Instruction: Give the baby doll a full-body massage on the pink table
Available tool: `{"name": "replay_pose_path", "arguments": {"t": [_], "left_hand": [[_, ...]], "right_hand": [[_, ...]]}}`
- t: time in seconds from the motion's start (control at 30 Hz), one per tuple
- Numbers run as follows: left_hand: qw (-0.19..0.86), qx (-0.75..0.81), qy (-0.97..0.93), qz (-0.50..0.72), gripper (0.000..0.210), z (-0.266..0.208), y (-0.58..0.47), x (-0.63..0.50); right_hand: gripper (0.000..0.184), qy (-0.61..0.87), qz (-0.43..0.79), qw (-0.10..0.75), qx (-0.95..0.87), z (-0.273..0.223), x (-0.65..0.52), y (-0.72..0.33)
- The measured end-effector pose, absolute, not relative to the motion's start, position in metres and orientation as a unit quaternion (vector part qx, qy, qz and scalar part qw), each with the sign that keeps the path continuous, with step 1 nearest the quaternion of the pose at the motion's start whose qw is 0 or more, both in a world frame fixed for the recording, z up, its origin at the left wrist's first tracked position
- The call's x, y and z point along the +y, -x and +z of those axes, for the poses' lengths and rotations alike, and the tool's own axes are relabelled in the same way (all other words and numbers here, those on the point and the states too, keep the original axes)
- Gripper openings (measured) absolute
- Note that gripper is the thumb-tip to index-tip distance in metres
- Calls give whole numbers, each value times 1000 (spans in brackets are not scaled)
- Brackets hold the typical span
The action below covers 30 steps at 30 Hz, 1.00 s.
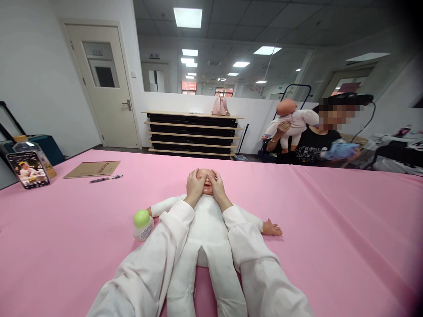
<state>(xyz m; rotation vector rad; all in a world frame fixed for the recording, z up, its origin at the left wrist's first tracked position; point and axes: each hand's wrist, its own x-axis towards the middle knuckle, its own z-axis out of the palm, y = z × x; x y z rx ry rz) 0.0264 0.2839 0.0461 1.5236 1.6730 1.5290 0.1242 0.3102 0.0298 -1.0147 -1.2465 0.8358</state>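
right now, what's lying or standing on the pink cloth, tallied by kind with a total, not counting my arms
Doll: 1
Green-lidded container: 1
Notebook: 1
Pen: 1
Phone: 1
Clear bottle, partly behind the phone: 1
Total: 6

Well to the left of the left grip (194,185), a brown notebook (92,169) lies flat on the pink-covered bench (82,246), with a pen (106,178) just beside it, a little closer to the grip. Farther left, a phone (28,170) stands tilted, screen lit, before a capped bottle (35,147). Past both grips, beyond the bench, a low shelf unit (194,132) carries a pink backpack (220,106). Well right of the right grip (216,186), past the bench, a co-worker (309,143) in black holds a pale-clothed doll (292,123) and something blue (342,149).
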Motion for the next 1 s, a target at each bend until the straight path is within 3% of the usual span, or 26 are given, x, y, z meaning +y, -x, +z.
{"name": "replay_pose_path", "arguments": {"t": [0.33,0.63,0.87,1.0], "left_hand": [[197,600,-551,546,40,44,-26,286],[195,602,-547,547,47,46,-27,284],[196,604,-548,545,41,45,-27,285],[209,603,-540,549,42,42,-26,288]], "right_hand": [[38,434,387,635,-508,25,318,-124],[50,432,351,622,-551,24,315,-126],[40,450,365,624,-524,24,318,-124],[45,457,359,627,-519,23,320,-124]]}}
